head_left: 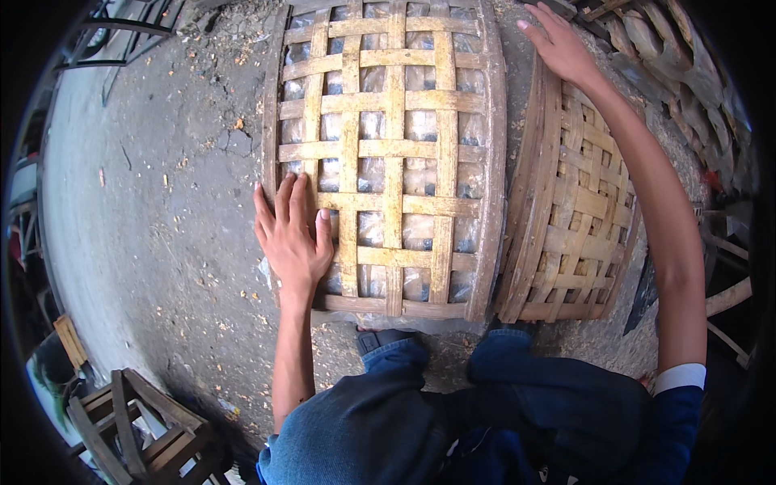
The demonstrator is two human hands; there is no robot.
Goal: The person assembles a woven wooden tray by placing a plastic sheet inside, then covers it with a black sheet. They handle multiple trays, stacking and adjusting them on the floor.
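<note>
A large woven bamboo lattice panel (pixel 394 149) in a wooden frame lies in front of me, with clear crumpled plastic showing through its gaps. My left hand (pixel 293 234) rests on its left edge near the bottom corner, fingers spread and holding nothing. To the right stands a second woven bamboo panel (pixel 584 212), tilted, with a thick wooden edge beside the first. My right hand (pixel 558 44) reaches past the far end of this second panel, fingers stretched out and nothing in them. Whether it touches the panel's top edge, I cannot tell.
Concrete floor (pixel 186 162) strewn with small chips spreads to the left. A wooden stool-like frame (pixel 145 428) stands at the lower left. Curved grey-brown pieces (pixel 687 73) are piled at the far right. A dark metal frame (pixel 121 36) is at the far left.
</note>
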